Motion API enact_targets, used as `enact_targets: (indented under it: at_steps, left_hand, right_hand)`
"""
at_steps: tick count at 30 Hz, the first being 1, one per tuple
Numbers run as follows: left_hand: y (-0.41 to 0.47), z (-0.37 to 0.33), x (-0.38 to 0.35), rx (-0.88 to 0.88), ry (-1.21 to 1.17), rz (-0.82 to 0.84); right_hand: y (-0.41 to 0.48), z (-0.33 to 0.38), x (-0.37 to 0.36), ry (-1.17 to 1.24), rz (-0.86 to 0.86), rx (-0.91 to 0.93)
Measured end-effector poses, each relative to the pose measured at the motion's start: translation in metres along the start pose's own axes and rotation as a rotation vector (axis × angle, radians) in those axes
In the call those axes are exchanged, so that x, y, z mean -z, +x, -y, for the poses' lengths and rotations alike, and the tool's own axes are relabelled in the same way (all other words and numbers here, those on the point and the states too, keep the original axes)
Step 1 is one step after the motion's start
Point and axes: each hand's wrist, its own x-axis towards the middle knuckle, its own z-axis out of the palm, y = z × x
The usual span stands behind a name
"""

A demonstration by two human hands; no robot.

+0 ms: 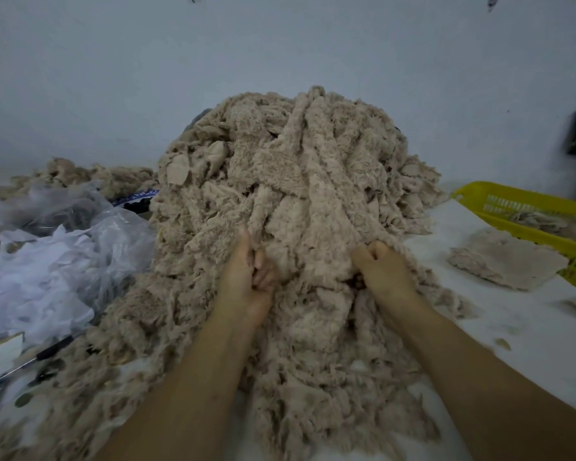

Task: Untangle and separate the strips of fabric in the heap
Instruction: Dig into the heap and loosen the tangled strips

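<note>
A tall heap of fuzzy beige fabric strips [290,168] fills the middle of the white table and spills toward me. My left hand [248,279] sits at the heap's lower front, fingers curled into the fabric and gripping a strip [280,227]. My right hand [384,271] is to its right, fist closed round the edge of a long strip [330,194] that runs up the heap. Between the two hands lies a bunched fold of the same fabric. The fingertips of both hands are partly buried in the pile.
A yellow plastic basket [519,227] with some strips in it stands at the right, a loose beige piece [502,264] in front of it. Crumpled clear plastic bags [47,261] lie at the left, with more beige scraps [80,174] behind and a dark rod [30,361] at the front left.
</note>
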Motion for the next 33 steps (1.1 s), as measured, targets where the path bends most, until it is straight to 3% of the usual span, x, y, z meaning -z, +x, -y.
enact_targets:
  at_steps: [2,6,10,12,15,18,21,26,33]
  left_hand:
    - [-0.001,0.01,-0.004,0.035,0.22,-0.045]
    - [-0.005,0.019,-0.012,0.142,0.536,0.016]
    - [-0.007,0.01,-0.008,0.268,0.346,0.167]
    - [-0.009,0.006,-0.008,0.329,0.171,0.168]
    - [-0.009,0.002,-0.007,0.376,0.005,0.139]
    - [-0.008,0.0,-0.007,0.331,-0.017,0.155]
    - [-0.012,0.004,-0.009,0.317,0.123,0.218]
    - [-0.026,0.008,-0.017,0.31,0.383,0.349]
    - [-0.032,0.009,-0.021,0.295,0.413,0.372]
  right_hand:
    - [-0.01,0.003,-0.007,-0.021,0.13,0.109]
    - [-0.03,0.018,-0.024,-0.116,0.361,0.303]
    - [-0.054,0.025,-0.036,-0.375,0.728,0.457]
    - [-0.061,0.023,-0.043,-0.39,0.816,0.466]
    - [-0.056,0.017,-0.041,-0.31,0.763,0.405]
    - [-0.046,0.016,-0.033,-0.274,0.575,0.29]
    - [-0.036,0.013,-0.031,-0.226,0.331,0.105]
    - [-0.026,0.007,-0.03,0.205,0.367,-0.142]
    - [-0.019,0.009,-0.025,0.253,0.202,0.028]
